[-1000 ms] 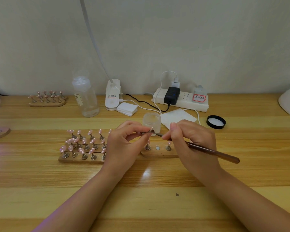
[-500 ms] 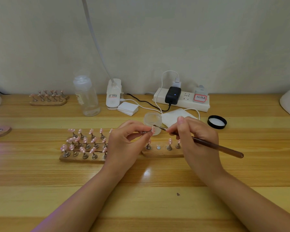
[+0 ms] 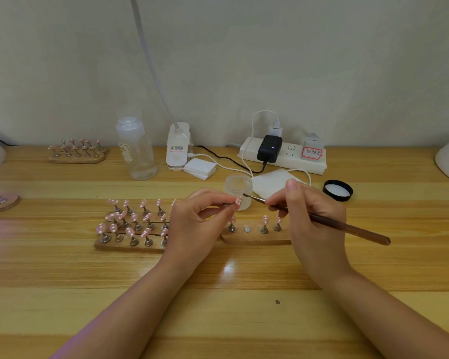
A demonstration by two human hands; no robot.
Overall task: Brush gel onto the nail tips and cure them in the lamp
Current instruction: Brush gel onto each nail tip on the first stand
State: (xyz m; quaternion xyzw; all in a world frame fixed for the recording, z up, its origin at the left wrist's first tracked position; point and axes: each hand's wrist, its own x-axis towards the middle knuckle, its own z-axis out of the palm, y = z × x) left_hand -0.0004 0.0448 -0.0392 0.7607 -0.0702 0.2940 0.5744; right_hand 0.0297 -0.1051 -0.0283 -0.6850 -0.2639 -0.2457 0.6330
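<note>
Your left hand point(image 3: 197, 221) pinches one nail tip point(image 3: 238, 201) by its stand; your right hand point(image 3: 311, 216) grips the brush point(image 3: 322, 221), bristles just right of it.

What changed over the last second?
The right hand drew the brush back to the right; its tip left the nail tip and now sits just beside it. The left hand still pinches that tip's stand. The gel jar and wooden holders stayed put.
</note>
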